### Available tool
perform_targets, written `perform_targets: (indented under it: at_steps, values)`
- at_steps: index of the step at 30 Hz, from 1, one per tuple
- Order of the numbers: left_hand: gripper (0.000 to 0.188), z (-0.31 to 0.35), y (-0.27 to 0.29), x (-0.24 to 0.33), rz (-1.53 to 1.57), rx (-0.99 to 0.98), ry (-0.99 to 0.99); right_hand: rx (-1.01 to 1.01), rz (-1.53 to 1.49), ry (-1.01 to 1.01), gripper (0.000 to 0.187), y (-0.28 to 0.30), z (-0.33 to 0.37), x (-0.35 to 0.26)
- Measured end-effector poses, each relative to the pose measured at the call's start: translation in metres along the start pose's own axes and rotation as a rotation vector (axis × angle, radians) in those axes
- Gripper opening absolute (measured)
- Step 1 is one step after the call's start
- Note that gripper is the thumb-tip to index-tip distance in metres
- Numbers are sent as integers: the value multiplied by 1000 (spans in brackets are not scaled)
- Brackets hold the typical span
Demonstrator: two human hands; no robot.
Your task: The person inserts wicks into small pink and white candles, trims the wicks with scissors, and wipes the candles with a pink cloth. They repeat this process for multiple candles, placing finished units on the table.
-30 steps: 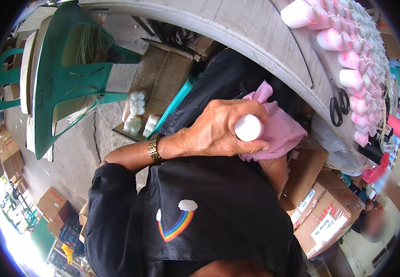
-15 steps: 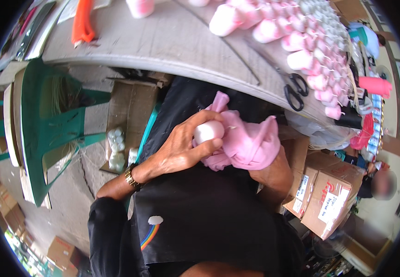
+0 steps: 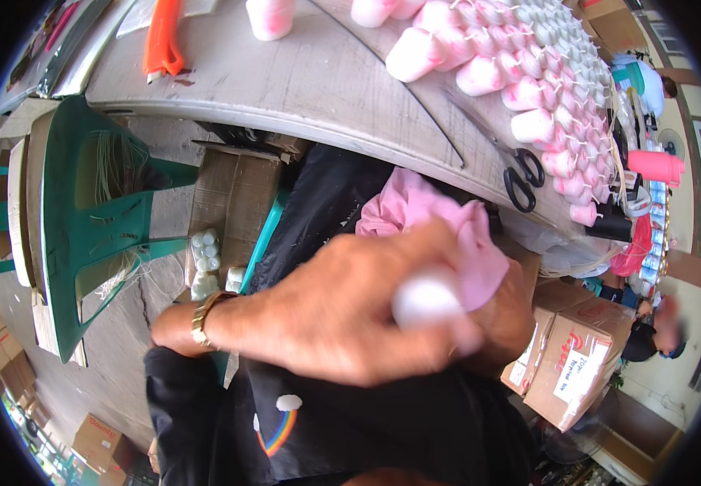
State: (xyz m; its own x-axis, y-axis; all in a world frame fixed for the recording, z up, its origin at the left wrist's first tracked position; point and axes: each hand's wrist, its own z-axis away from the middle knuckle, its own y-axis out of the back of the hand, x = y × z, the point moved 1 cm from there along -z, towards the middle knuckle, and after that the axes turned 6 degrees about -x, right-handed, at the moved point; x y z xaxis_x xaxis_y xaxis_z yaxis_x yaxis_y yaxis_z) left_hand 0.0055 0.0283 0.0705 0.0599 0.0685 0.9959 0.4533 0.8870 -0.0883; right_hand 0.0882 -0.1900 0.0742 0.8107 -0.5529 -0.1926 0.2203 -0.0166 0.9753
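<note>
My left hand (image 3: 346, 300), with a gold watch at its wrist, is closed around a small white candle (image 3: 427, 298). Hand and candle are smeared by motion. A bunched pink cloth (image 3: 403, 202) lies over my right hand (image 3: 512, 320), which holds it up above my lap; its fingers are hidden beneath the folds. The candle is just in front of the cloth; whether they touch I cannot tell. Rows of pink-and-white candles (image 3: 480, 75) with wicks stand at the right of the table (image 3: 310, 89).
Black-handled scissors (image 3: 522, 178) and a thin dark rod (image 3: 423, 105) lie near the table edge. An orange cutter (image 3: 164, 40) is at the left. A green chair (image 3: 83, 219), an open carton (image 3: 233, 190) and stacked cardboard boxes (image 3: 569, 348) flank me. Other people are in the right background.
My left hand has moved right and slightly down with the candle, across the front of the cloth. The cloth has spread and shifted, and the view has moved a little.
</note>
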Motion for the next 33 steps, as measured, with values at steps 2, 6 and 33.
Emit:
perform_targets:
  at_steps: [2, 6, 33]
  values:
    - [42, -3, -8, 35, -147, 59, -313, -62, 15, 19, 28, -4, -1, -4]
    - [51, -13, -22, 70, -298, -61, -337, -176, 5, 18, 24, -10, 4, -5]
    - [53, -14, 2, -9, -314, 93, -69, 521, 82, -265, 28, -2, -21, 31]
